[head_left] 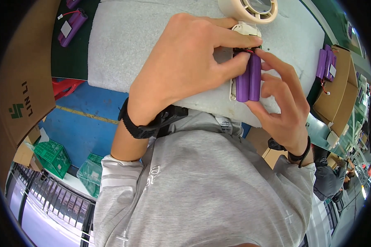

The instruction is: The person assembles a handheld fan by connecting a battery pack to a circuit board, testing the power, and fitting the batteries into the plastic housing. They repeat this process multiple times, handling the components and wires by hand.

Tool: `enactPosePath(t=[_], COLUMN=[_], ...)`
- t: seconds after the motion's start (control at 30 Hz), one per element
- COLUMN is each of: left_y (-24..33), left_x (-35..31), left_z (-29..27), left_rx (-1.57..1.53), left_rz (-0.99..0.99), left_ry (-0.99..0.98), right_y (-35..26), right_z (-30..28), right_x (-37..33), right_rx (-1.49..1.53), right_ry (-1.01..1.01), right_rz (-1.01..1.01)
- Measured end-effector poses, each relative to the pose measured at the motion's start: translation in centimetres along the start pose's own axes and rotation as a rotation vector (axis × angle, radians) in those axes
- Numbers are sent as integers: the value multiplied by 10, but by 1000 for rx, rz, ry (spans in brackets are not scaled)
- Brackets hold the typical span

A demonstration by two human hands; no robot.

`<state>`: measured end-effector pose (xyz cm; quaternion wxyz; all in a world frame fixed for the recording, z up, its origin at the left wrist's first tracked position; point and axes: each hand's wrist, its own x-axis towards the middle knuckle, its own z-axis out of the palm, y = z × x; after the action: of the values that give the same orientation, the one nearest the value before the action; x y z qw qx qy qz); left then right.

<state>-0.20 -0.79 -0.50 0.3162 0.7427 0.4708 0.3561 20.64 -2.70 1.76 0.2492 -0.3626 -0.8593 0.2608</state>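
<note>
A purple battery pack [249,84] of two side-by-side cylinders lies in the opened cream handle of a small fan. The round cream fan head [231,9] points away from me at the top. My left hand [187,59] reaches over the handle, its thumb pressing the pack's far end and its forefinger on the housing just beyond. Red and dark wires show between those fingertips. Around the pack's right side curls my right hand [286,103], thumb at the near end, forefinger at the far end. The left palm hides part of the handle.
A pale foam mat [119,45] covers the work surface. More purple battery packs lie at the far left [73,28] and beside an open cardboard box [338,88] on the right. A large carton [24,53] stands at left; green crates [53,158] sit below. Another person [329,177] is at lower right.
</note>
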Motion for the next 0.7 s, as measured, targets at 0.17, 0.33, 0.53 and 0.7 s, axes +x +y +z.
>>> enactPosePath(t=[0.17, 0.33, 0.53, 0.7], left_y=[1, 0, 7, 9], left_x=[1, 7, 8, 3], left_z=[-6, -8, -10, -7], left_rx=[-69, -62, -154, -133], left_rz=[-22, -74, -113, -108], left_ry=[-53, -61, -49, -47], right_y=[-5, -6, -5, 3], right_z=[-5, -4, -8, -4], right_x=[9, 21, 30, 32], right_rx=[57, 113, 61, 113], right_ry=[-102, -126, -123, -45], right_rz=[177, 307, 226, 162])
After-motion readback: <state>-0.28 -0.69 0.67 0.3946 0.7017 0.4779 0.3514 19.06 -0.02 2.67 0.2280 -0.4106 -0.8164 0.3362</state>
